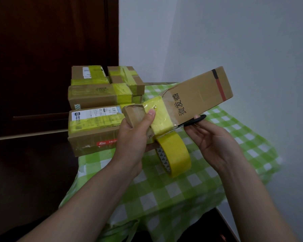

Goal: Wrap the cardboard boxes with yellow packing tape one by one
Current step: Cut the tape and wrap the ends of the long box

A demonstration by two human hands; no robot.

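The left hand [133, 135] clasps the near end of the long cardboard box [199, 95] in its fingers [150, 116], thumb on its yellow band [162, 119]. The right hand [212, 142] grips black scissors [195, 120] at the box's 5 o'clock; the tape roll [175, 154] hangs at 6 o'clock above the tabletop [182, 189].

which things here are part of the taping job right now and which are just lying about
In use: long box, tape roll, scissors, left hand, right hand.
Lying about: taped boxes, checked tablecloth, door.
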